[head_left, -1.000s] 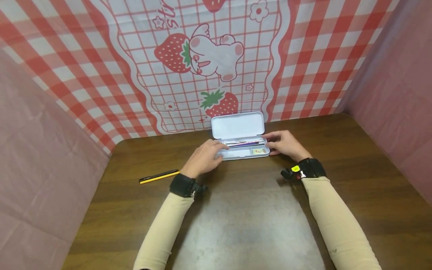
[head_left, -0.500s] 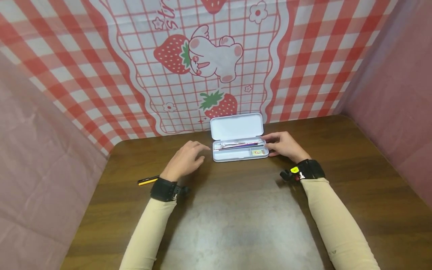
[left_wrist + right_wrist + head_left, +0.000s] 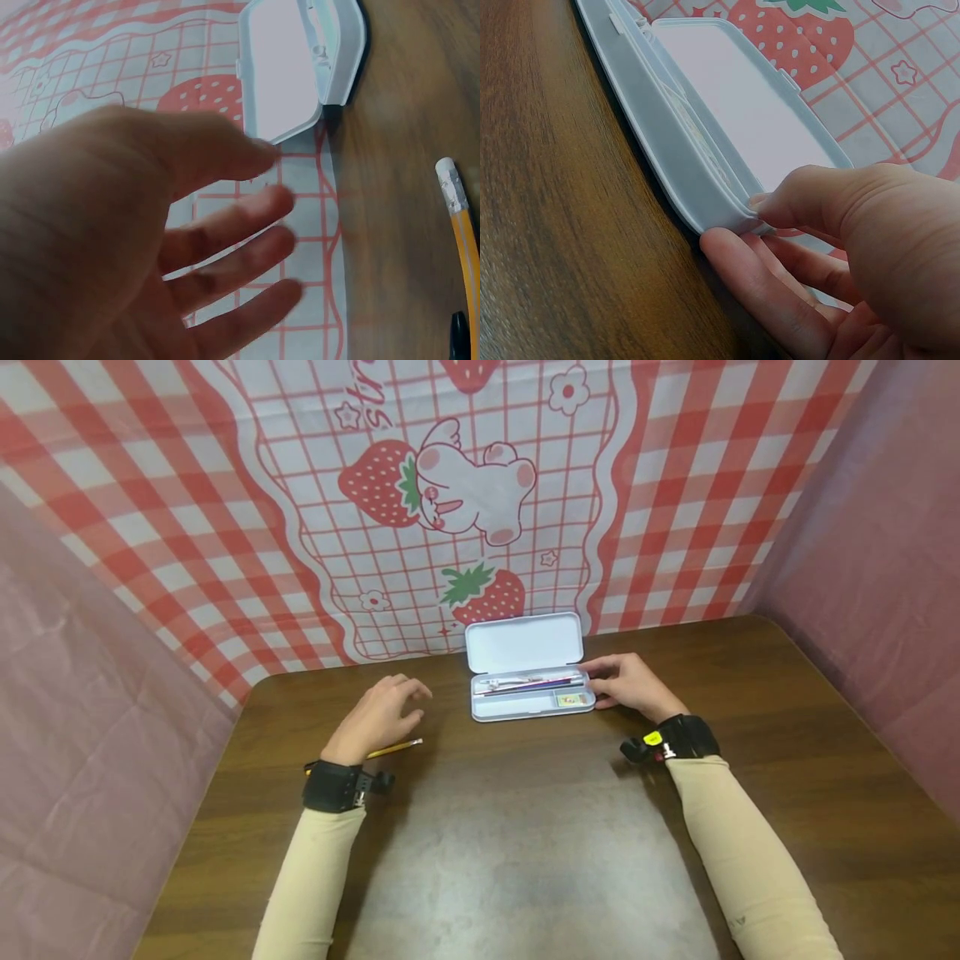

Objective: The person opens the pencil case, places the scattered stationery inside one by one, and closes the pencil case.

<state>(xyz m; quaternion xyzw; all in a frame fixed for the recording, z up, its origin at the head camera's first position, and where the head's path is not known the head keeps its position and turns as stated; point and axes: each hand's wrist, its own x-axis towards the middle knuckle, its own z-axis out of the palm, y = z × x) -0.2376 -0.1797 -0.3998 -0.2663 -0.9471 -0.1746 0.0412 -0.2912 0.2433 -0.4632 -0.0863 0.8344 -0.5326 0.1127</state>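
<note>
A white pencil case (image 3: 513, 705) stands with its lid (image 3: 525, 645) up near the back of the table. Inside its rear compartment lie several slim writing tools (image 3: 528, 683); a small block with a coloured picture (image 3: 572, 700) sits in the front right compartment. My right hand (image 3: 633, 685) grips the case's right end, thumb on the rim and a finger against the outer wall. Over to the left, my left hand (image 3: 375, 714) holds nothing, its fingers loosely bent above a yellow pencil (image 3: 463, 240) with a white eraser. Beside the pencil shows a black tip (image 3: 459, 337), mostly out of view.
The wooden table (image 3: 510, 827) carries all of this. A red-and-white checked cloth (image 3: 690, 502) with strawberries hangs right behind the case. Pink cloths (image 3: 877, 577) close off both sides.
My left hand has left the pencil case and moved left, over the pencil and the black pen-like stick lying there. The right hand keeps its grip on the case's end.
</note>
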